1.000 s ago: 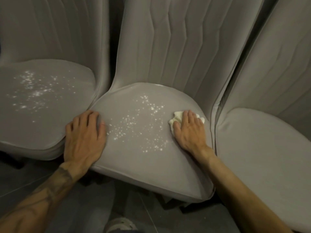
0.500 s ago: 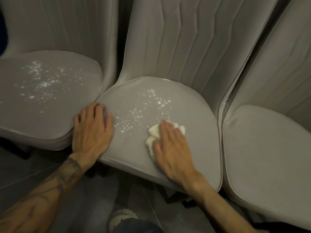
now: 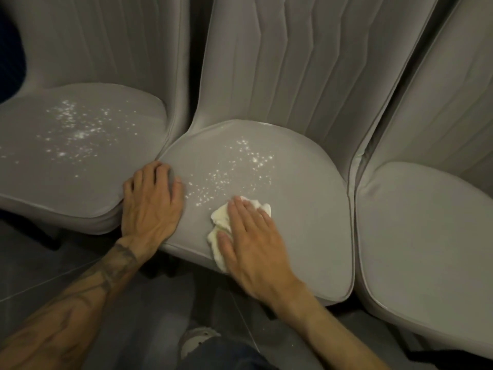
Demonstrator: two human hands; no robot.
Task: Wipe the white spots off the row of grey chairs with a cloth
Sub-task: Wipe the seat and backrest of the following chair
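from the head view, my right grip (image 3: pixel 256 244) lies flat, fingers straight, pressing the crumpled white cloth (image 3: pixel 221 222) onto the front of the middle grey padded chair seat (image 3: pixel 309 209). scattered white spots (image 3: pixel 240 169) lie just beyond the cloth. my left grip (image 3: pixel 152 206) rests flat on that seat's left edge, fingers relaxed, holding nothing. the left grey chair seat (image 3: pixel 80 188) is speckled too.
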